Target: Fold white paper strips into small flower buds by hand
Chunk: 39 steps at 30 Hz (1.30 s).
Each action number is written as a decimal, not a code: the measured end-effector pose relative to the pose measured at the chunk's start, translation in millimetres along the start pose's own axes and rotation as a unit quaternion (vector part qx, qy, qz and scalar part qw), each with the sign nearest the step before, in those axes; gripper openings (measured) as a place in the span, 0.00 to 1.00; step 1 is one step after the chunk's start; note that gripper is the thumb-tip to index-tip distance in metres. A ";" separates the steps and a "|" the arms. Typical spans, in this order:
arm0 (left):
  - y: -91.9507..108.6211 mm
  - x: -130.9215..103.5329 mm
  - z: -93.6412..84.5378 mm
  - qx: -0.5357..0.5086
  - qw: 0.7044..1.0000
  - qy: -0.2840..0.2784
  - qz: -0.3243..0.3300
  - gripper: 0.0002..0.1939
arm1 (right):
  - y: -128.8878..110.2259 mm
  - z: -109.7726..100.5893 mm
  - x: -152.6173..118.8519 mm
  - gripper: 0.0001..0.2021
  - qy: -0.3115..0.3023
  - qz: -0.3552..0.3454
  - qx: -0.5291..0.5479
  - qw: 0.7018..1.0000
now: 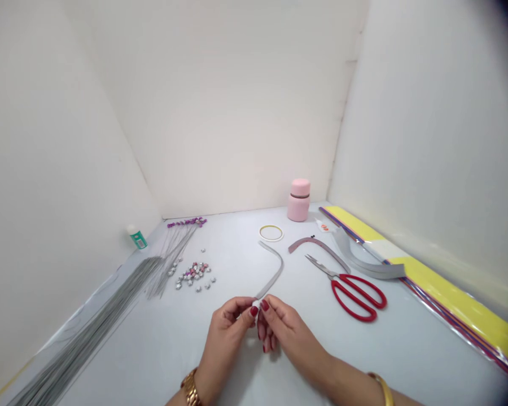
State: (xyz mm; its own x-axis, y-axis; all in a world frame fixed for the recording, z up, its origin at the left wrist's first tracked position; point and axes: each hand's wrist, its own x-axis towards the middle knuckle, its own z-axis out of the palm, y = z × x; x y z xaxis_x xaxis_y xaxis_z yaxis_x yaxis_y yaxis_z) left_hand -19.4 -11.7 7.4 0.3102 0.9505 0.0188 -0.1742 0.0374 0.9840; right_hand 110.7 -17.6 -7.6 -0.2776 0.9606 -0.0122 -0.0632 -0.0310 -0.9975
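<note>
My left hand (233, 324) and my right hand (285, 327) meet at the front middle of the table. Thumbs and fingers of both pinch the near end of a narrow silver-grey paper strip (278, 272). Its free length curves away over the table. A small pale folded bit of the strip shows between the thumbs; the rest of it is hidden by my fingers. To the left lies a pile of small folded paper stars (192, 274) in silver, pink and purple. Red-handled scissors (336, 276) lie to the right, blades pointing away from me.
Long grey wires (105, 321) run along the left, with purple-tipped stems (182, 237) behind. A glue bottle (138, 237) stands by the left wall. A tape roll (271, 233), pink flask (299, 200), pinkish strip (322, 245), wide grey strips (368, 268) and yellow sheets (444, 293) lie behind and right.
</note>
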 end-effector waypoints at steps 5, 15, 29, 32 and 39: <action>-3.6 0.7 -8.6 0.067 0.998 0.017 0.004 0.08 | 3.7 0.3 1.1 0.18 -0.034 0.009 0.003 0.999; -4.9 0.5 -4.0 -0.079 0.996 -0.029 -0.035 0.08 | -0.7 0.1 -0.8 0.16 -0.027 -0.034 -0.082 0.996; -19.0 -3.8 -12.4 -0.037 0.998 -0.046 0.008 0.06 | 7.8 4.1 2.5 0.16 -0.051 0.006 -0.011 0.999; -18.4 -6.1 -16.4 0.064 0.996 -0.032 0.049 0.06 | 8.4 5.4 2.0 0.16 -0.060 0.035 0.036 0.997; -12.2 -2.6 -22.0 0.412 0.899 -0.007 0.149 0.08 | 7.9 4.6 3.4 0.17 -0.072 0.113 0.111 0.985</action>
State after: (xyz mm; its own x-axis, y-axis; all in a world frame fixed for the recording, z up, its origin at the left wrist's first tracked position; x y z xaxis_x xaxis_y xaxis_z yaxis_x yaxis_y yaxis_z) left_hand -38.6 -7.8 -8.5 0.3778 0.8762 0.2991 0.4979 -0.4646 0.7323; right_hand 104.8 -15.8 -15.3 -0.4407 0.8736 -0.2063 -0.1876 -0.3144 -0.9306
